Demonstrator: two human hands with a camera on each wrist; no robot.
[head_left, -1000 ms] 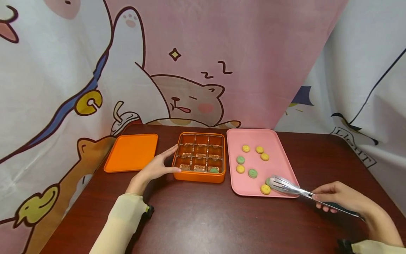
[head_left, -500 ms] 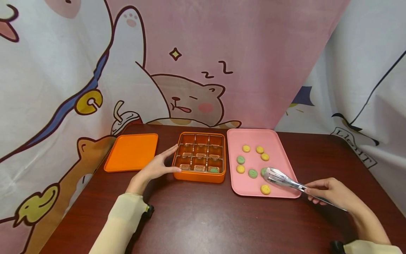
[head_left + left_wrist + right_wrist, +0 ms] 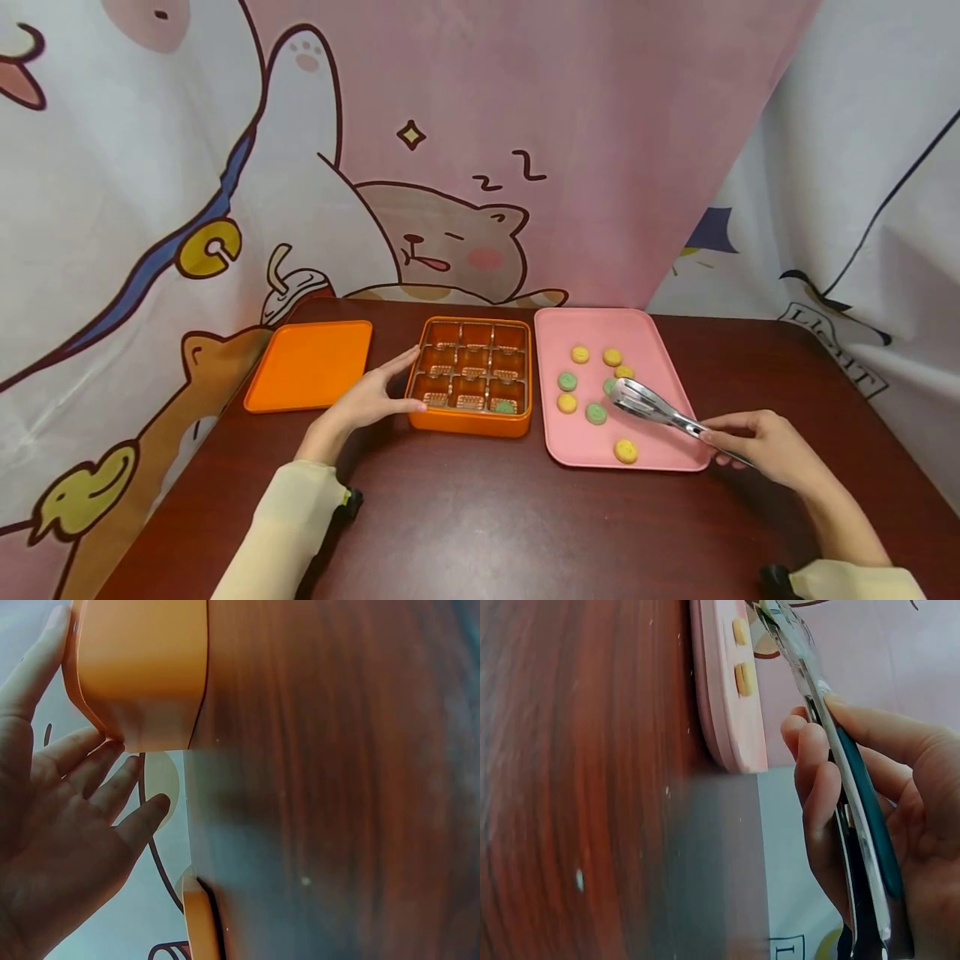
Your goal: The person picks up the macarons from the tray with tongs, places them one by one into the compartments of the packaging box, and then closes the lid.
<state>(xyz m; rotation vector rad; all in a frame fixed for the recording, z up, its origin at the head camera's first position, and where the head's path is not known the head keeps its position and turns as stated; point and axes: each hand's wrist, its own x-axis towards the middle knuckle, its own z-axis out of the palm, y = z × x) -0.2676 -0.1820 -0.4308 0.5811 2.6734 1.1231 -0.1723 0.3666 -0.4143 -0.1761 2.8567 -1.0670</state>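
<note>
My right hand grips metal serving tongs with dark handle grips, its fingers and thumb round the handle in the right wrist view. At the tips of the tongs, over the pink tray, is a green button-shaped cookie. My left hand touches the left side of the orange box, fingers spread, thumb by the front corner; in the left wrist view the fingers are mostly straight. The box has a clear divided insert, and one green cookie lies in its front right compartment.
Several yellow cookies and green cookies lie scattered on the tray, right of the box. An orange lid lies flat at the left on the dark wooden table. A printed cartoon curtain hangs behind.
My right hand has moved the tongs left and away from me across the tray, and the green cookie at their tips has moved along from beside the front yellow cookie. My left hand stays put.
</note>
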